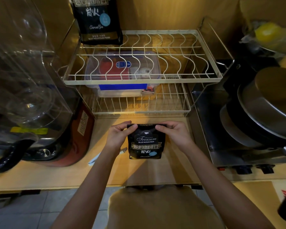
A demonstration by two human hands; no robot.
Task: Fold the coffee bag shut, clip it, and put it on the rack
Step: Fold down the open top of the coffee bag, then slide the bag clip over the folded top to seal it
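Coffee bag (146, 142), black, label facing the camera, sits just below frame centre, held over the wooden counter (163, 169). Its long axis runs up-down in the frame; the top edge lies left to right.

Left hand (118, 138) pinches the top left corner, fingers curled over the edge. Right hand (175, 134) pinches the top right corner the same way. Both closed on the bag; neither is free. The top strip looks bent over toward the viewer, so my reading is that the fold is under way, not finished.

Clip: a pale blue strip (93, 160) lies on the counter lower left of the bag, just beside the left forearm. Probably the clip, partly hidden, so not certain. If so, the left hand is the nearer one, and the right would have to hold the fold alone.

Wire rack (205, 78) stands directly above the hands in frame, well apart from the bag. A second coffee bag (99, 20) already stands on the upper tier at left; the rest of that tier is bare. A clear plastic box (122, 90) sits on the lower tier.
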